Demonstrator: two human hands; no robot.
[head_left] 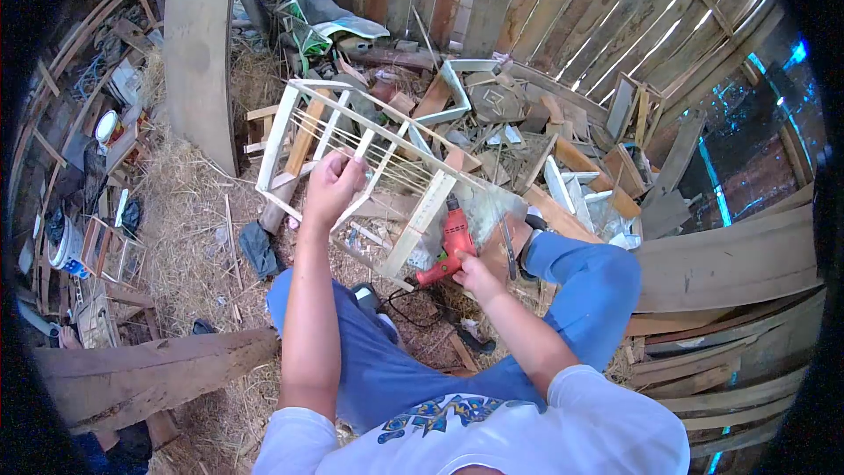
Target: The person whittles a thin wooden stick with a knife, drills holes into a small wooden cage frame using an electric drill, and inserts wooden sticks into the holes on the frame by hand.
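A light wooden cage-like frame (420,222) with thin parallel rods across one side is held up in front of my knees, tilted. My left hand (334,183) is closed on one of its upper bars. In my right hand (479,277) is a red power drill (456,236), gripped by the handle. The drill points away from me, its front end close to the frame's right end post. Its tip is hard to make out. A dark cord (413,310) runs below the drill's handle.
Straw and wood chips cover the ground (189,211). Scrap boards and a white wooden frame (457,92) are piled ahead. A tall board (200,53) stands at left, a thick plank (158,374) nearer me. A white bucket (68,251) stands far left.
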